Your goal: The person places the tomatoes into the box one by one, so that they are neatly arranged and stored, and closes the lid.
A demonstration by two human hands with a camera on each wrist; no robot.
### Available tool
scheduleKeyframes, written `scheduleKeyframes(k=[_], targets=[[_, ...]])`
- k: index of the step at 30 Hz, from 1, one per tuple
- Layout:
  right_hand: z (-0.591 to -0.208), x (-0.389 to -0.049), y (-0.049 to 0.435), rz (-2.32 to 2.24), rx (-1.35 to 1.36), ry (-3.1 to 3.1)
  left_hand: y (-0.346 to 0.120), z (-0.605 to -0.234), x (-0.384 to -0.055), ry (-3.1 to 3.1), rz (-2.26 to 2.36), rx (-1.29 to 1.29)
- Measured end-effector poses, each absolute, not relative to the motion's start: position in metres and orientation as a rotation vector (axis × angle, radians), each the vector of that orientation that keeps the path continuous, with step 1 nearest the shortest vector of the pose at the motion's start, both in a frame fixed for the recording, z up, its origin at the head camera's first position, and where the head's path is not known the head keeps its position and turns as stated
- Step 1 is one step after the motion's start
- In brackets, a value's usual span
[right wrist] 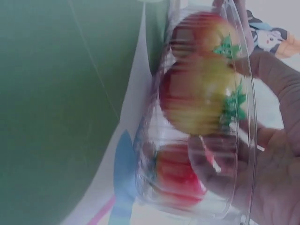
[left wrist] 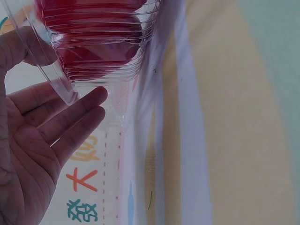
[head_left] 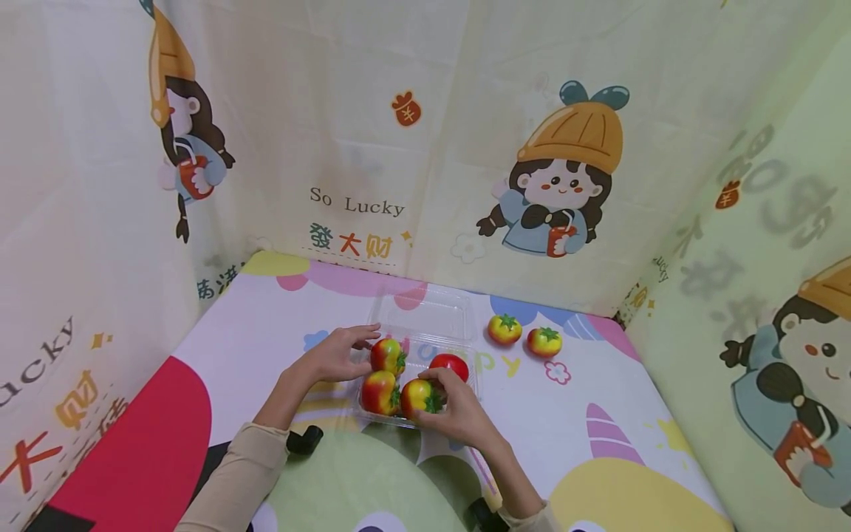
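A clear plastic clamshell box (head_left: 392,422) lies on the tabletop with its lid flipped back. Inside are red-and-yellow toy tomatoes with green calyxes: one at the back left (head_left: 387,355), one at the front left (head_left: 380,393), one at the front right (head_left: 418,399). A redder tomato (head_left: 450,363) lies at the back right. My right hand (head_left: 459,406) reaches into the box and grips the front-right tomato between thumb and fingers. At the left rim, my left hand (head_left: 335,356) touches the box, its fingers fairly straight in the left wrist view.
Two more toy tomatoes, one nearer (head_left: 544,342) and one farther (head_left: 504,329), sit right of the box. The open lid (head_left: 425,314) lies behind it. Printed cloth (head_left: 452,148) walls the table at the back and both sides. Black straps show on both wrists.
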State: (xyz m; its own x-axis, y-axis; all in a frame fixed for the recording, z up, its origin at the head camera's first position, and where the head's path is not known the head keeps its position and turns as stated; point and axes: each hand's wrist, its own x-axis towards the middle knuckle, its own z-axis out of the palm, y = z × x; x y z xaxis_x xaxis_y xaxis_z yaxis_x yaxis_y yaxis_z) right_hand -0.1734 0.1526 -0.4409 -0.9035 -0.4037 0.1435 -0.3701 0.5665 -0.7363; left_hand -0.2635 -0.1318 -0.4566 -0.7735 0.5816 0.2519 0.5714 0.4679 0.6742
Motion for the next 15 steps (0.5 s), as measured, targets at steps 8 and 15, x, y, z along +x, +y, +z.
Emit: scheduleKeyframes(k=[8,15], targets=[[-0.4437,-0.1776,0.1526,-1.331,-0.679,2.715,-0.1319,-0.4586,-0.2643,2.679,1.226,1.061],[-0.4430,-0.1772,0.1521,-1.360,-0.704,2.648,-0.1320,-0.4585,-0.2640,2.673,1.232,1.056]])
